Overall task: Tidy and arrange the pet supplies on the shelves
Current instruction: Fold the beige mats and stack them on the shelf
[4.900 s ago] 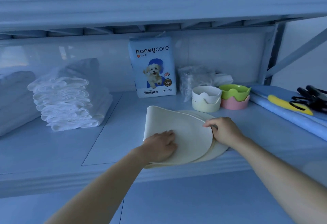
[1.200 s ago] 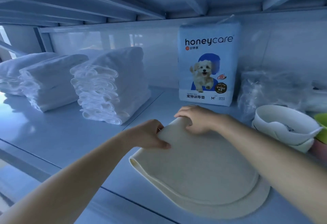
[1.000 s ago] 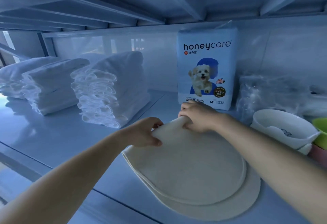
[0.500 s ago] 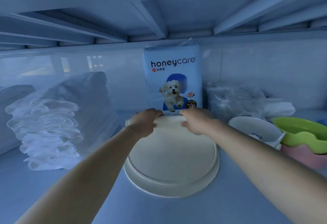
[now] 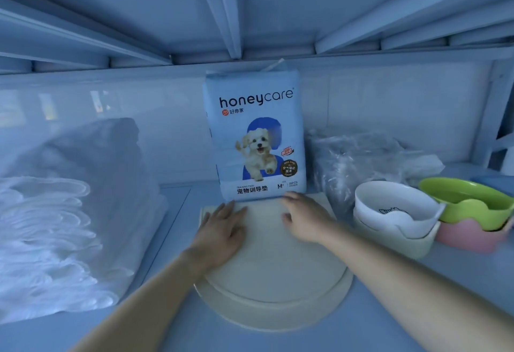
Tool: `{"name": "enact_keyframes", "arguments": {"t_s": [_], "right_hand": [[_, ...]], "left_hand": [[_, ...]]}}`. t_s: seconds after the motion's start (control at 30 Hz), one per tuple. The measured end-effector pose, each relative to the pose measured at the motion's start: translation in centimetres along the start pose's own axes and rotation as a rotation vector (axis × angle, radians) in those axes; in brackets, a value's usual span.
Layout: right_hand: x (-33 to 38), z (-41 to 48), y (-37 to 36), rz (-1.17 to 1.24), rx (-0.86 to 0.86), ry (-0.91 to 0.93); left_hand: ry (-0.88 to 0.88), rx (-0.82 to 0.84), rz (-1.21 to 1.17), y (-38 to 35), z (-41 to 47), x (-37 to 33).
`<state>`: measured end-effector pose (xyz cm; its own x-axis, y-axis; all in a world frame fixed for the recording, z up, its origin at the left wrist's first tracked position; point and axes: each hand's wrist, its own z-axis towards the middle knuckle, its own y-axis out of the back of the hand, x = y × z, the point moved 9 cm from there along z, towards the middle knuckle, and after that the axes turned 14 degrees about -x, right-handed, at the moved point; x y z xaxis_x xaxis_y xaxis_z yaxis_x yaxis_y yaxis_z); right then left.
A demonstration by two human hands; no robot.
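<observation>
Both hands have let go of the far edge they were pinching half a second ago, and the two cream mats (image 5: pixel 272 268) now lie flat, pushed back until their straight far edge sits right at the foot of the honeycare pack (image 5: pixel 256 134). The left hand (image 5: pixel 222 229) rests palm down on the upper mat with fingers straight and spread. The right hand (image 5: pixel 306 222) lies beside it, loose and holding nothing, though it is slightly blurred. Pressing flat like this looks meant to smooth the soft top mat and keep it square on the larger one beneath. The mats lie in the middle of the shelf (image 5: pixel 417 310), between the folded white pads (image 5: pixel 55 240) on the left and the nested bowls (image 5: pixel 395 212) on the right. This keeps flat goods together and leaves the front edge free. I judge the mats as good as placed.
</observation>
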<state>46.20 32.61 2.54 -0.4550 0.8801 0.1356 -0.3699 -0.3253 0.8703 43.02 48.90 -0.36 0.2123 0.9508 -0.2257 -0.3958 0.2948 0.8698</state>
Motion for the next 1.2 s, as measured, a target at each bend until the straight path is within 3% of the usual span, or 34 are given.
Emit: {"name": "enact_keyframes", "arguments": {"t_s": [0.17,0.4,0.73,0.83,1.03,1.2], "right_hand": [[0.2,-2.9,0.1,0.116,0.024,0.020],[0.4,-6.6,-1.4,0.028,0.231,-0.002],[-1.0,-5.7,-2.3,0.054,0.239,-0.042],[-1.2,-5.2,-1.9,0.064,0.211,-0.042],[0.3,-6.3,0.3,0.197,0.086,0.058],[2.1,-9.3,1.4,0.355,0.229,0.231]], "left_hand": [[-0.157,0.083,-0.051,0.4,-2.5,-0.7],[-0.096,0.262,-0.009,0.0,-6.4,-0.5],[0.061,0.141,-0.046,0.3,-3.8,-1.4],[0.073,0.175,0.014,-0.1,-2.8,-2.0],[-0.024,0.297,0.006,0.9,-4.6,-2.7],[-0.114,0.347,-0.079,1.5,-7.8,-5.5]]}}
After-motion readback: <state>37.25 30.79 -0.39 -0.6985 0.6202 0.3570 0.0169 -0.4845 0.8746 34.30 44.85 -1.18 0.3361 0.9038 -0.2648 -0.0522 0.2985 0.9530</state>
